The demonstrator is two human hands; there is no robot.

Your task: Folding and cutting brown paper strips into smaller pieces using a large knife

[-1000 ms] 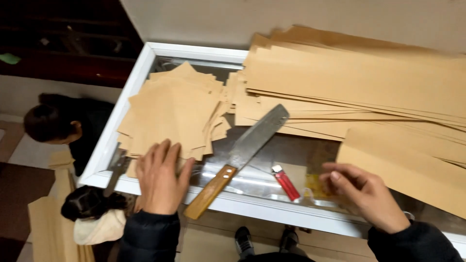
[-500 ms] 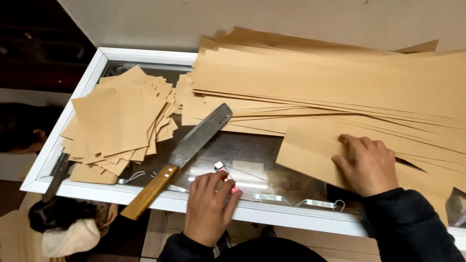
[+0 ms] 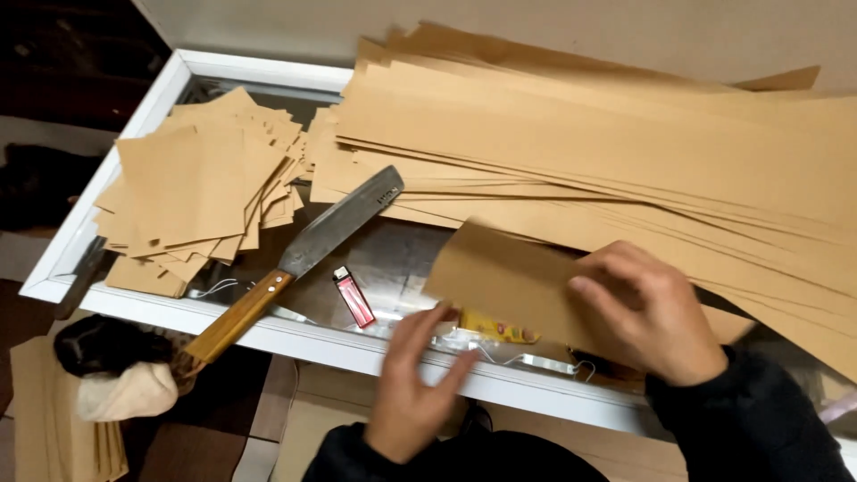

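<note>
- Head view: the right hand [image 3: 652, 312] lies flat, fingers spread, on a brown paper strip [image 3: 509, 277] at the counter's [image 3: 268, 330] near edge.
- The left hand [image 3: 415, 384] is open, fingertips at the strip's near edge, beside a yellow packet [image 3: 495, 328].
- The strip looks light, thin and floppy, likely to crease; best gripped along an edge.
- A knife [image 3: 312, 241] and a red lighter [image 3: 353, 297] lie to the left.

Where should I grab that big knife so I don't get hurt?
Probably by the wooden handle of the big knife, never the grey blade. The handle juts past the table's white front edge at the near left, so come from that side, below the pile of paper squares.
</note>
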